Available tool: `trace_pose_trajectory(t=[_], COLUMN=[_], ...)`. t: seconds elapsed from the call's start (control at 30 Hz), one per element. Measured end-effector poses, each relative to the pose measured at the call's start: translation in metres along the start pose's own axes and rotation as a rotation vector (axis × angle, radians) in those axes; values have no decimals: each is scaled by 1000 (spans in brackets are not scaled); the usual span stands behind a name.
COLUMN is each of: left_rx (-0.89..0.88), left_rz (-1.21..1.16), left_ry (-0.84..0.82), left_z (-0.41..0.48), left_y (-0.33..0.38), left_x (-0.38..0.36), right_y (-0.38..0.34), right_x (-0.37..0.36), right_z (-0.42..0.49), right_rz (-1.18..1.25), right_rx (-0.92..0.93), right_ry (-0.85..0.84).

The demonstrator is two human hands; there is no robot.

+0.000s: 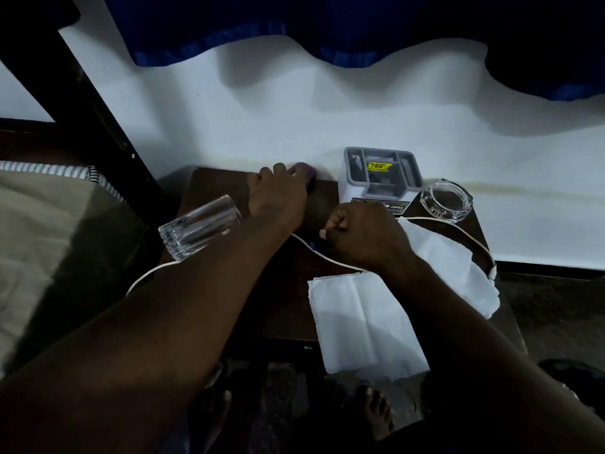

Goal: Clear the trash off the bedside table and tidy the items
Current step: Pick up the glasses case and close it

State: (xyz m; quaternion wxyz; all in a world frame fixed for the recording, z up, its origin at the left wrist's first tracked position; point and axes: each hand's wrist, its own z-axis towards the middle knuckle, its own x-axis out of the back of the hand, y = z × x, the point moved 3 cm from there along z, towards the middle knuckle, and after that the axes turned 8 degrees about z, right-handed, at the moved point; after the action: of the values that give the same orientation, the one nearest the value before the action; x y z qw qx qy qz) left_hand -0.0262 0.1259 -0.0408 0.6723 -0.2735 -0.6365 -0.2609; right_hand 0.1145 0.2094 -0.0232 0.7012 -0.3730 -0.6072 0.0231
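Observation:
On the dark bedside table (288, 309), my left hand (278, 194) reaches to the back edge by the wall, its fingers around a small purplish object (306, 172) that is mostly hidden. My right hand (360, 237) is closed in a fist at the table's middle, pinching a white cable (314, 252) next to a small blue item. A clear drinking glass (196, 227) lies on its side at the left. Two white tissues lie flat, one at the front (360, 326), one at the right (458, 267).
A white and grey organiser box (381, 176) with a yellow sticker stands at the back by the wall. A glass ashtray (447, 199) sits to its right. A bed (49, 244) adjoins the table's left side. Bare feet show on the floor below.

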Motion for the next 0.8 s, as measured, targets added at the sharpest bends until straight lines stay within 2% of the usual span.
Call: trace_pose_trajectory(t=[0.27,0.33,0.47,0.57,0.7,0.8], left_rx=[31,61,152,215,153,76], left_rz=[-22,-92,-448,-806,-1157,-1358], left_ry=[-40,-48,-145,-183,-204,-234], left_z=[-3,-4,-11,-25,-49,-72], left_y=[0,0,-8,-19,-33,-34], left_x=[2,7,26,41,46,52], right_y=[-10,-15,-13,-9,-17,-30], right_x=[-1,-2,-1,2,7,11], right_z=[3,3,7,10,5,-5], right_rz=[91,118,270,446,913,1232], right_rx=[6,3,-27,-149,-321,-325], right_ry=[40,37,100,110,102,14])
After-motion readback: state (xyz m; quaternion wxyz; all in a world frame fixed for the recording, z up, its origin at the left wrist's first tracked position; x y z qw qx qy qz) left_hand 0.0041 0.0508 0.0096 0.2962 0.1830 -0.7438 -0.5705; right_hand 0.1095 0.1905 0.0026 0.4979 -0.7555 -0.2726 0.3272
